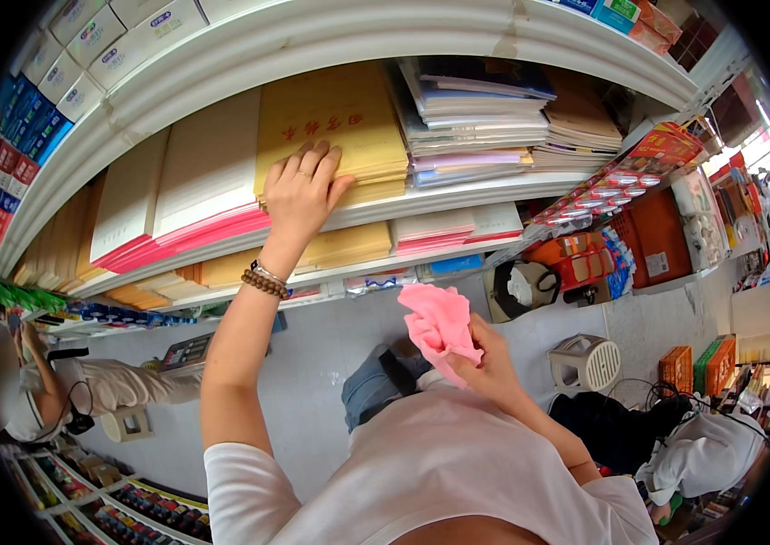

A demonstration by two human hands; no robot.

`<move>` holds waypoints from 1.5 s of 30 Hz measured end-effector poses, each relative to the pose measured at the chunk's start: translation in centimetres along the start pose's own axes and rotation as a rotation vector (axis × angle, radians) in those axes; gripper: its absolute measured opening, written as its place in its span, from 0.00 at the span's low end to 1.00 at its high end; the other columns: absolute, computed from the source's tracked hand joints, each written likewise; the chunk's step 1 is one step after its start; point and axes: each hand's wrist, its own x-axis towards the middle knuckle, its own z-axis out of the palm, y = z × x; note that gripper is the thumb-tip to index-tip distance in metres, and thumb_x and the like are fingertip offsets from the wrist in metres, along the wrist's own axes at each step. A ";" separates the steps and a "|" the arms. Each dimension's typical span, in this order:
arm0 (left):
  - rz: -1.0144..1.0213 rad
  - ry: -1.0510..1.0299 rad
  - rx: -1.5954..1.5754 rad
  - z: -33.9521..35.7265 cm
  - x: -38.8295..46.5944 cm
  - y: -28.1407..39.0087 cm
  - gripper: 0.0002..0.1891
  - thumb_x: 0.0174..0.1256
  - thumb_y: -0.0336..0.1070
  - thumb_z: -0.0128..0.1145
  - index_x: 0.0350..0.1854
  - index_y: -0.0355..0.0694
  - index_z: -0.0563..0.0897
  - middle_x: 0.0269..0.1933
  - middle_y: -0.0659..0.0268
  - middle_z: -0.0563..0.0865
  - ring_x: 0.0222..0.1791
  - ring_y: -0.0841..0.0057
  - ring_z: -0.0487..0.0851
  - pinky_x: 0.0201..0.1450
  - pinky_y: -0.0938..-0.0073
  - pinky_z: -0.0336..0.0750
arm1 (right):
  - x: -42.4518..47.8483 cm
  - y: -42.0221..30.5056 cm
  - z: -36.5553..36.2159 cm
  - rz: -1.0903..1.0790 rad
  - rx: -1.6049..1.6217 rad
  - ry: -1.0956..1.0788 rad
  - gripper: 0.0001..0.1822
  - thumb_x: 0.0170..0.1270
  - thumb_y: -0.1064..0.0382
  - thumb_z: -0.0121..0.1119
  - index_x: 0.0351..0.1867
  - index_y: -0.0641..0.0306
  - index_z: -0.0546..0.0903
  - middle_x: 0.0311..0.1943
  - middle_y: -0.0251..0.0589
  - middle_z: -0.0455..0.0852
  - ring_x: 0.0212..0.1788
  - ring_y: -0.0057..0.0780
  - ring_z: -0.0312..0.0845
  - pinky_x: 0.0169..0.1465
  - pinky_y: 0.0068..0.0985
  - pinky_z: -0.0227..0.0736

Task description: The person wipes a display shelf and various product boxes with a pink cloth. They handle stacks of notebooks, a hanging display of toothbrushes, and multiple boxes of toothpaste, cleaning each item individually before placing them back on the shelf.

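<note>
My left hand [303, 189] rests palm down, fingers spread a little, on the near part of a stack of yellow exercise books [344, 122]. The stack lies on a white shelf [371, 216] and its top cover bears red writing. In front of my chest, my right hand [490, 357] grips a crumpled pink cloth [436, 327]. Left of the yellow stack are white-covered books with pink edges [211, 163]. To its right stand piled notebooks in clear and pale covers [480, 122], with brown-covered books [579, 126] beyond.
A lower shelf holds more paper stacks [351, 245]. Boxed goods [146, 48] fill the shelf above. Hanging red packs [630, 177] edge the right side. A bag [521, 293] and plastic stools [586, 361] stand on the floor. One person [64, 381] is at left, another [698, 443] at right.
</note>
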 end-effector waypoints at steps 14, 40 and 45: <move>-0.431 -0.083 -0.119 -3.9 -1.9 1.4 0.33 0.58 0.54 0.60 0.62 0.40 0.68 0.66 0.48 0.64 0.68 0.54 0.60 0.66 0.47 0.51 | 0.1 0.3 0.1 0.113 0.087 0.048 0.09 0.55 0.70 0.59 0.37 0.65 0.73 0.33 0.33 0.77 0.36 0.16 0.71 0.40 0.17 0.67; -0.389 -0.088 0.045 -4.4 1.0 0.2 0.32 0.56 0.57 0.62 0.54 0.36 0.74 0.51 0.51 0.80 0.55 0.58 0.75 0.64 0.50 0.58 | -1.0 0.7 -0.2 0.098 0.105 0.041 0.10 0.54 0.71 0.58 0.38 0.66 0.74 0.33 0.34 0.77 0.36 0.16 0.72 0.39 0.17 0.68; -0.157 -0.125 -0.366 -3.4 4.5 4.1 0.21 0.55 0.47 0.64 0.45 0.38 0.80 0.45 0.56 0.82 0.50 0.61 0.77 0.59 0.59 0.65 | -1.1 0.5 -0.2 0.092 0.108 0.028 0.11 0.55 0.67 0.60 0.38 0.65 0.73 0.33 0.33 0.76 0.36 0.16 0.69 0.40 0.18 0.65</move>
